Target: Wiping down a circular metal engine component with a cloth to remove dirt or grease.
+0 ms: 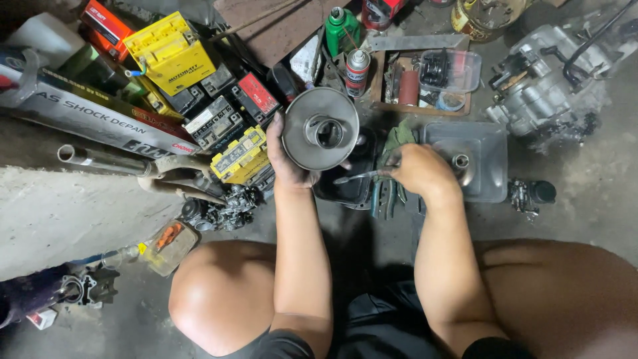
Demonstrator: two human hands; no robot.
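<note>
While the left hand [287, 159] grips the round grey metal pulley [319, 129], the right hand [420, 170] points a thin metal tool [357, 177] left, toward it.

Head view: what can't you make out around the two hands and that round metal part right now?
- Thin tool: its handle end is hidden inside the right hand; its tip is too small to identify.
- Round metal part: its back face is turned away, its lower left rim covered by the left hand.
- Black tray: mostly hidden behind part and hands.
</note>
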